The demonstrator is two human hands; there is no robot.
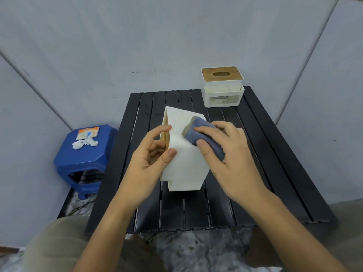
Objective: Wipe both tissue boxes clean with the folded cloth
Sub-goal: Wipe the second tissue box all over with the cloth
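the person sits at a black slatted table (255, 154). the left hand (146, 163) grips a white tissue box (184, 163) that lies tipped on its side in the middle of the table. its thumb and fingers curl round the box's left edge, where the wooden lid faces left. the right hand (225, 152) holds a folded blue cloth (202, 132) and presses it on the top face of the box. small dark specks dot the far end of that face. a second tissue box (223, 91) stands upright at the far right corner of the table, with a wooden lid on top. a blue stool (84, 160) stands to the left, with crumpled tissue (84, 144) on it.
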